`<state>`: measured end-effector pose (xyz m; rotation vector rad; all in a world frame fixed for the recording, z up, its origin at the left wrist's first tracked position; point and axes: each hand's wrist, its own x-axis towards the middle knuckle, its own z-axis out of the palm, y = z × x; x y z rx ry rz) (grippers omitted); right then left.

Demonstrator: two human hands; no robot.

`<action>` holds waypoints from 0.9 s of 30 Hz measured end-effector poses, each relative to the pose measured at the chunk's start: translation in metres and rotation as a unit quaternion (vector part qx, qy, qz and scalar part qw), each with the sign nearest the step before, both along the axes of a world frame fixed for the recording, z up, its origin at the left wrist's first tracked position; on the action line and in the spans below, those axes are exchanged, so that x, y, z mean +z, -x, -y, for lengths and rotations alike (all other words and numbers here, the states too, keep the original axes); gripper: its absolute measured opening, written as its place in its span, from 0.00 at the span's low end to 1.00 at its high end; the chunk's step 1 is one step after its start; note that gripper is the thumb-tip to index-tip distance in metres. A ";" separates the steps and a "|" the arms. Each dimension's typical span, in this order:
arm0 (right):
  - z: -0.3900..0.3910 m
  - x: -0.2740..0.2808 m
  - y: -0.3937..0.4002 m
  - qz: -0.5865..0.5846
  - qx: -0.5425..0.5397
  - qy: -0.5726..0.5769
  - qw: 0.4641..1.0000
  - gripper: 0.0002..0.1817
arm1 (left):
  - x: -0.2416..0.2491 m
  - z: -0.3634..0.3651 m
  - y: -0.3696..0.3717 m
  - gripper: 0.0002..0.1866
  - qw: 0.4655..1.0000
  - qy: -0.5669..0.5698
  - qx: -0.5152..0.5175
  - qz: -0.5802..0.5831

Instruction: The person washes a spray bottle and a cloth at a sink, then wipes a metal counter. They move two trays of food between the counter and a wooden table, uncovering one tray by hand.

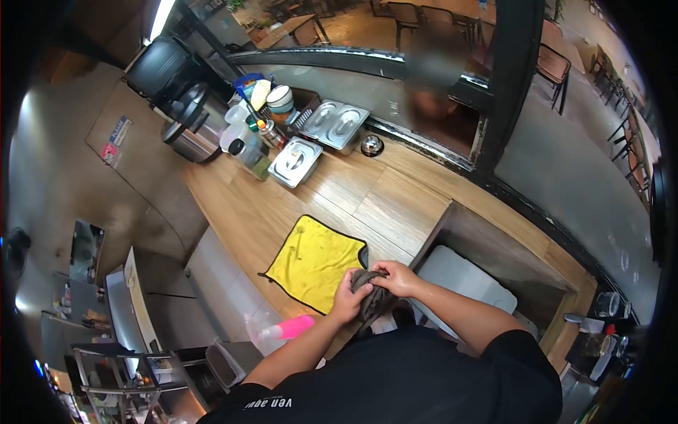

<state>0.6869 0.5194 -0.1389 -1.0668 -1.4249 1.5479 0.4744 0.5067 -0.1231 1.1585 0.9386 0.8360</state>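
Observation:
A bunched dark grey cloth (372, 302) is gripped between my two hands, close to my body at the counter's near edge. My left hand (348, 297) closes on its left side, thumb on top. From the right, my right hand (395, 278) pinches the cloth's upper part. Just beyond my hands, a yellow cloth (314, 258) with dark edging and a few dark stains lies spread on the wooden counter (244, 219). Its right corner is folded over, showing a grey underside.
Lidded steel containers (295, 162), a service bell (372, 145), jars and bottles (244, 150) stand at the back of the counter. A large steel dispenser (194, 124) is at far left. A pink bottle (289, 327) is below left. A grey bin (462, 275) sits in the recess at right.

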 end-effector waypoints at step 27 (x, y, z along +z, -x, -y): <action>-0.006 0.018 0.006 -0.101 -0.069 0.167 0.978 0.26 | -0.012 -0.012 0.006 0.15 0.993 0.097 -0.070 0.000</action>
